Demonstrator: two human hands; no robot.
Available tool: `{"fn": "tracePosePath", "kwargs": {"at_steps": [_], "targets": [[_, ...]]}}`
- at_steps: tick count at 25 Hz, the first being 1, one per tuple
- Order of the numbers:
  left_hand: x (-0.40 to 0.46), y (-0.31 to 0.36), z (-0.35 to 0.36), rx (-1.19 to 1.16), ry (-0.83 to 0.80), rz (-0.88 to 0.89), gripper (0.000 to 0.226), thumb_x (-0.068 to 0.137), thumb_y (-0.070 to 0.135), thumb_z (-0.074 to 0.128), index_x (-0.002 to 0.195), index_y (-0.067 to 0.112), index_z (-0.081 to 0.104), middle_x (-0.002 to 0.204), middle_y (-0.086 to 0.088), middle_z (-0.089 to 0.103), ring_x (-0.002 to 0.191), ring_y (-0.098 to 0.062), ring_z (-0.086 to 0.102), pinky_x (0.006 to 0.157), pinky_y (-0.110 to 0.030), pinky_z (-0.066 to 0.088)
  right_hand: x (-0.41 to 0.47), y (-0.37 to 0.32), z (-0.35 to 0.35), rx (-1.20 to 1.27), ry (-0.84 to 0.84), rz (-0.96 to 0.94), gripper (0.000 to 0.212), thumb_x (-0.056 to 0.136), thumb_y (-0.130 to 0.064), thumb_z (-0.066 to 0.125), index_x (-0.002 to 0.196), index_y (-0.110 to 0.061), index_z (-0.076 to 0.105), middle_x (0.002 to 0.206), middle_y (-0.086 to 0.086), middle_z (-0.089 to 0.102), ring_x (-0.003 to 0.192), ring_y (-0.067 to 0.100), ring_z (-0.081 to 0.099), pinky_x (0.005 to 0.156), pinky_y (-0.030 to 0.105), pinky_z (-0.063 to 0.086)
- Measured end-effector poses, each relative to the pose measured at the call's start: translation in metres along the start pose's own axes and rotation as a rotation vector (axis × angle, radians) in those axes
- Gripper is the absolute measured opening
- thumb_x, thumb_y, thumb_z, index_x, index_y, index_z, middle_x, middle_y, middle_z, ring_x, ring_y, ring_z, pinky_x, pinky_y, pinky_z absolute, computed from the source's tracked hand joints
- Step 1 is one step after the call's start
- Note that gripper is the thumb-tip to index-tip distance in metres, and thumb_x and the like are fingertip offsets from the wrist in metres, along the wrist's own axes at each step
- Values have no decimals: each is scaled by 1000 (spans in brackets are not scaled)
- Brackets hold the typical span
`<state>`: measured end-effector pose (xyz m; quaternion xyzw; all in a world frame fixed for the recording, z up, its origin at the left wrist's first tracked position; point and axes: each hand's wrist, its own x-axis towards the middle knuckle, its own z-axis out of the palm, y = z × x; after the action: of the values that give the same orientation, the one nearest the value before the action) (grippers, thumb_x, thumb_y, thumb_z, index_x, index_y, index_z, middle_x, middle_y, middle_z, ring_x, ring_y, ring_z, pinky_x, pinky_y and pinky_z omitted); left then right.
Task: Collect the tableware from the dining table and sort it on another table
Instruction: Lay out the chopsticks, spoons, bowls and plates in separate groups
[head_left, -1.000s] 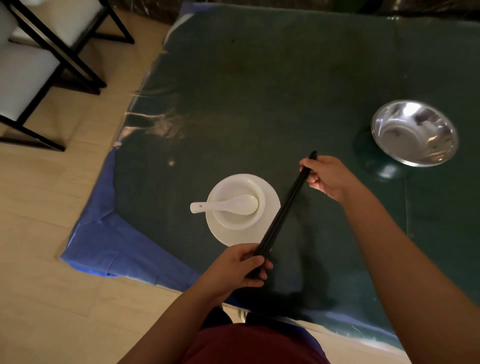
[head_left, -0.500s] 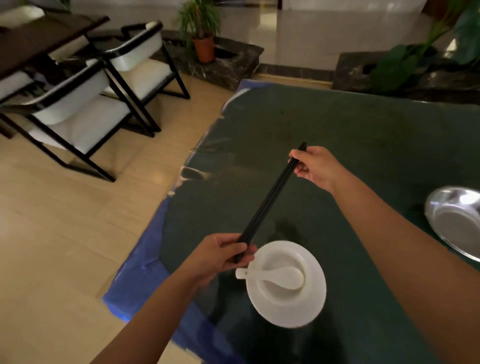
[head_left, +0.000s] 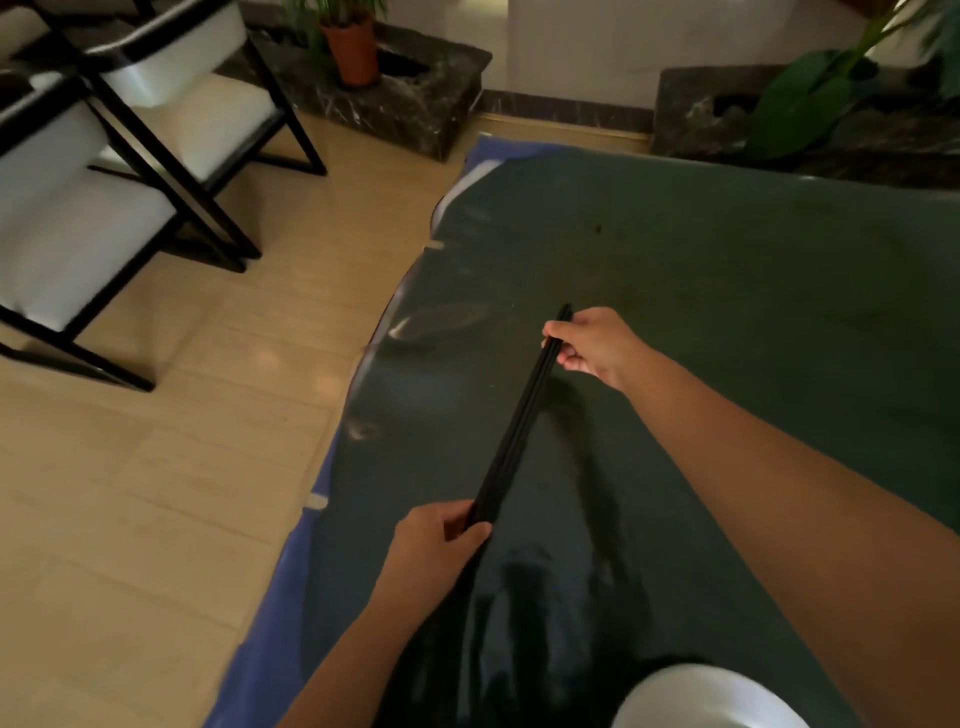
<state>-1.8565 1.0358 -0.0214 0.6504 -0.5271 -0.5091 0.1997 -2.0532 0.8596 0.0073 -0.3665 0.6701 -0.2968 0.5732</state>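
Nearest, at the bottom edge: white dish (head_left: 706, 696), only its rim in view, resting on the dark green table cover (head_left: 727, 312). Contents not visible.

Slightly farther, left of centre: left hand (head_left: 436, 551), closed around the near end of the black chopsticks (head_left: 524, 415), fingers curled over the tips, thumb on top.

Chopsticks: a pair, held side by side and touching along their length, running diagonally from near-left to far-right, above the table cover rather than lying on it, judging by the shadow beneath.

Farther, right of centre: right hand (head_left: 592, 343), pinching the far end of the chopsticks between thumb and fingers, the very tip protruding beyond the grip.

Step in hand, as judged: aligning the pair and gathering it for transfer.

Procedure for a clean result:
- Keep both sticks parallel and pressed together; square the ends before releasing either grip.
- Transfer to a single grip near mid-length, not at a tip, to prevent fanning or slipping.
- Keep the free hand available for the white dish.
- Carry level and clear of the table edge.

Beyond the table, far left: white-cushioned chairs (head_left: 130, 171) with black frames on the pale floor. Far centre: potted plant (head_left: 353, 47) on a stone ledge.
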Motion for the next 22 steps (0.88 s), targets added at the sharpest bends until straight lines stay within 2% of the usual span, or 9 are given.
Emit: {"fn": "tracePosePath", "kwargs": {"at_steps": [3,8,10,13,14,15,17,19,22], "targets": [[13,-8,1,354,117,144,16,88,21,59,102,18,67,89,3,66,83,-10,61,67,-12,42,25,6,12,24,20,39,10,91,-10,55,97,-1,56,73,8,60,51,11,46,54,20,45],[11,-20,13,658,304,312,28,79,18,69,105,9,66,95,-5,61,84,-20,58,70,-29,39,40,14,21,-4,23,62,13,92,-11,53,81,-4,56,75,11,59,49,12,44,52,21,42],[8,-28,18,740,363,353,41,73,20,74,111,6,65,96,-9,64,82,-24,63,66,-34,48,41,17,23,-196,76,27,18,91,-20,57,83,-4,57,71,11,58,49,15,49,51,24,45],[7,-34,21,844,376,337,48,84,33,55,123,6,57,110,-11,65,95,-28,64,78,-42,52,35,18,24,-749,258,-115,40,88,-44,54,67,-10,50,63,7,54,57,25,57,53,32,44],[7,-35,20,862,359,330,51,87,37,45,127,7,53,118,-11,63,102,-29,63,84,-45,51,32,21,25,-818,318,-175,40,89,-47,50,79,-9,55,76,10,59,71,30,60,60,33,45],[6,-38,19,864,337,342,55,88,39,38,131,7,48,126,-11,60,111,-29,60,90,-48,48,28,26,26,-808,353,-229,42,91,-45,48,104,-6,56,100,14,60,90,32,60,70,36,46],[4,-44,17,843,282,410,59,88,42,36,137,9,38,136,-12,52,125,-27,50,99,-51,39,10,46,26,-765,348,-367,58,93,-38,47,140,-8,30,135,16,44,121,30,47,94,38,43],[3,-47,14,802,231,471,62,87,43,46,139,11,34,140,-12,48,128,-26,46,101,-50,38,-10,72,25,-935,302,-543,65,93,-38,47,146,-16,18,149,13,30,138,28,27,110,41,28],[3,-48,13,681,207,525,63,77,24,70,133,9,46,137,-13,51,121,-25,54,91,-38,51,-23,99,28,-1207,117,-623,61,94,-43,37,147,-30,11,158,5,10,145,20,5,115,49,12]]}}
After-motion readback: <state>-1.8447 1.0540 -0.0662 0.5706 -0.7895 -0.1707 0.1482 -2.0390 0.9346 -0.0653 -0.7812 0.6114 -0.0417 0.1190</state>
